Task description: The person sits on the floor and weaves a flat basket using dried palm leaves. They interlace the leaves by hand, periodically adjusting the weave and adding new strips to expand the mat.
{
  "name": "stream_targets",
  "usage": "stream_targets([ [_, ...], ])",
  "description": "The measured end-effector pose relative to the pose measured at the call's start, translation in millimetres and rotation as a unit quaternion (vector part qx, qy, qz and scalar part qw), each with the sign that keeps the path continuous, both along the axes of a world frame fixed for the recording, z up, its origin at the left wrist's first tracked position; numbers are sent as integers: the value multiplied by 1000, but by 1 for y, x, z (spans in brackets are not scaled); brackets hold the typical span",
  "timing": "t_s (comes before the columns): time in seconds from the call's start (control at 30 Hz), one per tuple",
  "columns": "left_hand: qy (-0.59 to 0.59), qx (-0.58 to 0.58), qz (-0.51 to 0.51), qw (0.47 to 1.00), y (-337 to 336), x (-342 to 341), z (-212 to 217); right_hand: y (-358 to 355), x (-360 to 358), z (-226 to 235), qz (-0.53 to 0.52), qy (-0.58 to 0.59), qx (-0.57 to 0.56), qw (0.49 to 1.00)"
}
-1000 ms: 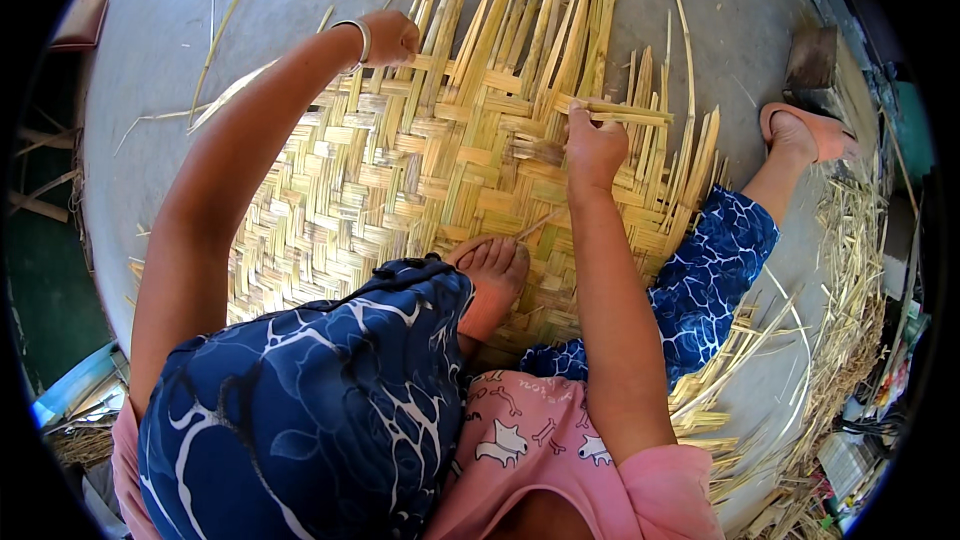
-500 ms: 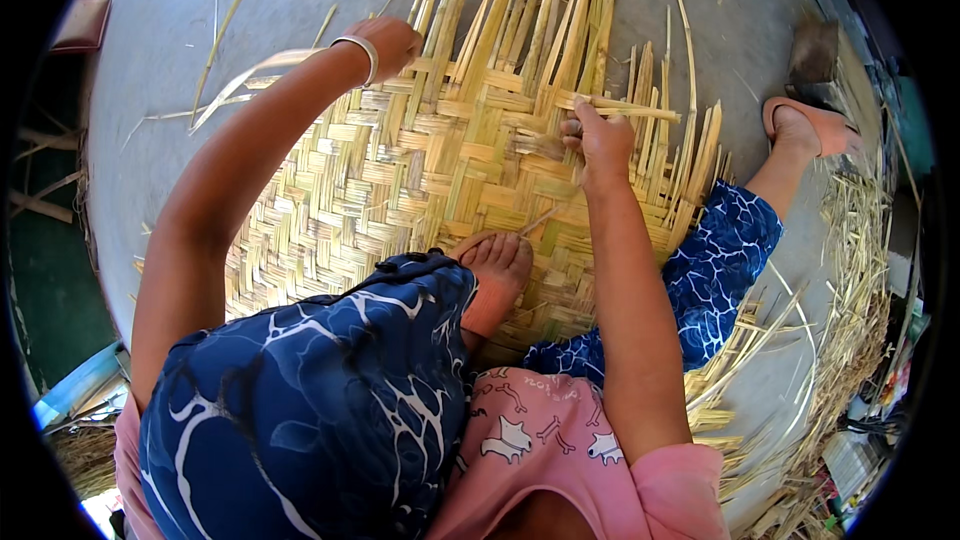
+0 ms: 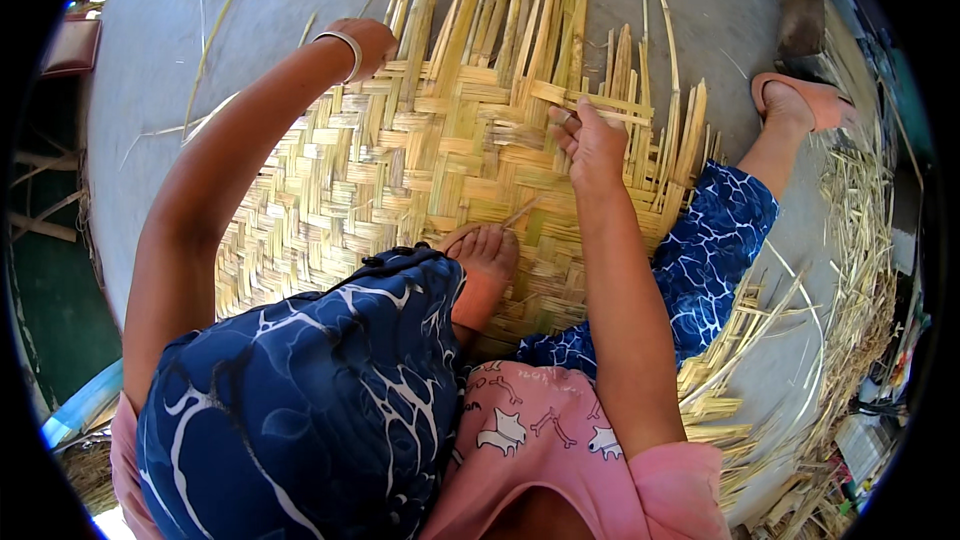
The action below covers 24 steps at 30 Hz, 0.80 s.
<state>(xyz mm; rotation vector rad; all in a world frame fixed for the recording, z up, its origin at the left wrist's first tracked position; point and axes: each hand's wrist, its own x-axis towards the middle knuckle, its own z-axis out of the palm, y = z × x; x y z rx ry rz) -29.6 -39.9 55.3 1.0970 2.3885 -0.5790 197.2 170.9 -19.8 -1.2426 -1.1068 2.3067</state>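
A woven mat (image 3: 400, 170) of split yellow-green cane strips lies on the floor before me. My left hand (image 3: 372, 45), with a pale bangle at the wrist, is closed at the mat's far edge; its fingertips and whatever they hold are hidden. Farther right, my right hand (image 3: 592, 140) has its fingers curled, thumb against a flat cane strip (image 3: 625, 112) that lies crosswise over the upright ones. Unwoven upright strips (image 3: 520, 15) fan out beyond the woven part. My sandalled foot (image 3: 487, 250) rests on the mat.
Loose thin strips (image 3: 205, 50) lie on the grey floor (image 3: 150, 155) at the left. My other leg stretches right, ending in an orange sandal (image 3: 830, 105) near a dark block (image 3: 803, 25). Heaped straw-like scraps (image 3: 855, 250) line the right side.
The view has shifted, so the mat appears slightly lower left. A pale loose strip beside my left wrist is now mostly out of sight. Both hands stay near the same places on the mat.
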Motion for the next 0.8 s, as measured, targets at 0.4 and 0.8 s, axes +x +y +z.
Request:
stream_targets([
  [0.4,-157,335,-89,925,119,103,-25,31,22,16,-19,95,-135,986],
  [0.8,-152,288,51,944,146,107,-24,123,0,0,132,-86,283,946],
])
